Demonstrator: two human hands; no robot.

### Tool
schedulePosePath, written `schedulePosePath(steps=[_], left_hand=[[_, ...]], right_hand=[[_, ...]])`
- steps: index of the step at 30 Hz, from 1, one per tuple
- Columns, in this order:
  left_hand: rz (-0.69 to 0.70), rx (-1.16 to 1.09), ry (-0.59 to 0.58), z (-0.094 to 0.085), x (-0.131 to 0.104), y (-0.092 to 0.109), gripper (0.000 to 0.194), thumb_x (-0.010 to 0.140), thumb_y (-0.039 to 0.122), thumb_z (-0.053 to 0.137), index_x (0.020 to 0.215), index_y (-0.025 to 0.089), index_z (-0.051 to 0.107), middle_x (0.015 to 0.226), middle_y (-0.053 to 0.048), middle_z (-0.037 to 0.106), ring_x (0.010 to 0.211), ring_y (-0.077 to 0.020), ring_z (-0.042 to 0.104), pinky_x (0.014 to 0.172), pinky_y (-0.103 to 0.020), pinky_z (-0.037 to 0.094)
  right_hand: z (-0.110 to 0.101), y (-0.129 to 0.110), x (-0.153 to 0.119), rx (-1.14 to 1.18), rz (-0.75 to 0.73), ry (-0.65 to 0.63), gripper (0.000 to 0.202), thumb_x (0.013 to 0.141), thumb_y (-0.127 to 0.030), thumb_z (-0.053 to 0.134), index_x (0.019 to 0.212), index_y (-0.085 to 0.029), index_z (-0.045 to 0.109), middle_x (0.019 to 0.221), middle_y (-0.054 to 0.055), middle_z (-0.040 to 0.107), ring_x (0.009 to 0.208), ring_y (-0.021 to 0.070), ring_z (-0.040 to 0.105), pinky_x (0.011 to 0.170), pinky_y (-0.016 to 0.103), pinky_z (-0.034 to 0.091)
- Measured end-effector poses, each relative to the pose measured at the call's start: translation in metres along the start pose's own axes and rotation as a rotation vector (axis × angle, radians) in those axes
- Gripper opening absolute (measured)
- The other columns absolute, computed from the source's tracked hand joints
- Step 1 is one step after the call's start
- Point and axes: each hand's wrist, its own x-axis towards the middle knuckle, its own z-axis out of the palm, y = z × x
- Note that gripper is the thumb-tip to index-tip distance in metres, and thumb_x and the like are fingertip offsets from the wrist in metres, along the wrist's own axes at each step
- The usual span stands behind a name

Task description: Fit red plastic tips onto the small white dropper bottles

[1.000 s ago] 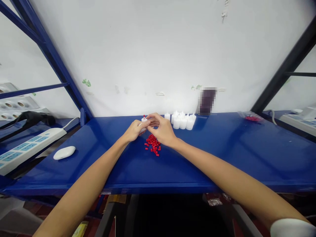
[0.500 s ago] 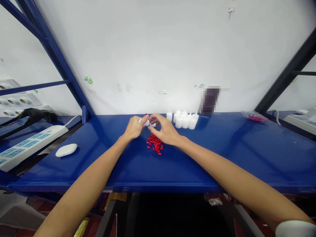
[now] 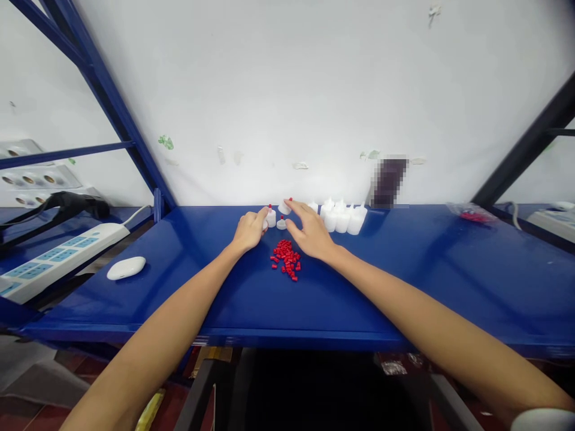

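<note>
From the head camera I see my left hand (image 3: 250,230) resting on the blue shelf (image 3: 404,269), its fingers curled around a small white bottle with a red tip (image 3: 271,216) that stands upright at its fingertips; whether the fingers truly press it I cannot tell. My right hand (image 3: 311,233) lies flat with fingers spread, its fingertips touching a second red-tipped bottle (image 3: 284,207) near the back wall. A third small one (image 3: 281,224) stands between the two hands (apart from both, as far as I can judge). Just in front of them lies a heap of red caps (image 3: 286,261). To the right of my right hand stands a cluster of white uncapped bottles (image 3: 344,218). Well to the left lie a white mouse (image 3: 126,267) and a power strip (image 3: 54,260).
</note>
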Motion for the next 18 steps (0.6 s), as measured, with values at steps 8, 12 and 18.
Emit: schedulePosePath(steps=[8,12,18], left_hand=[[0.0,0.159,0.069,0.001,0.003,-0.01,0.066,0.093,0.059,0.028,0.053,0.019,0.06,0.05,-0.004,0.058,0.058,-0.02,0.058,0.063,-0.028,0.038],[0.014,0.196,0.063,0.001,0.003,-0.009,0.064,0.093,0.059,0.029,0.053,0.019,0.06,0.052,-0.005,0.059,0.059,-0.0203,0.059,0.064,-0.029,0.038],[0.008,0.266,0.071,-0.001,0.001,-0.006,0.064,0.095,0.056,0.028,0.057,0.018,0.063,0.055,-0.007,0.061,0.061,-0.0218,0.06,0.062,-0.029,0.035]], right_hand=[[0.013,0.017,0.009,-0.259,0.025,-0.296,0.057,0.089,-0.021,0.044,0.145,-0.013,0.044,0.149,0.014,0.046,0.137,0.031,0.039,0.111,0.052,0.032],[0.018,0.018,0.007,-0.287,0.051,-0.411,0.052,0.093,-0.026,0.041,0.143,-0.014,0.048,0.151,0.015,0.043,0.138,0.0351,0.038,0.109,0.056,0.034],[0.003,0.012,0.0,-0.272,-0.036,-0.331,0.043,0.093,-0.019,0.041,0.133,-0.016,0.056,0.136,0.014,0.055,0.118,0.0284,0.055,0.096,0.044,0.046]])
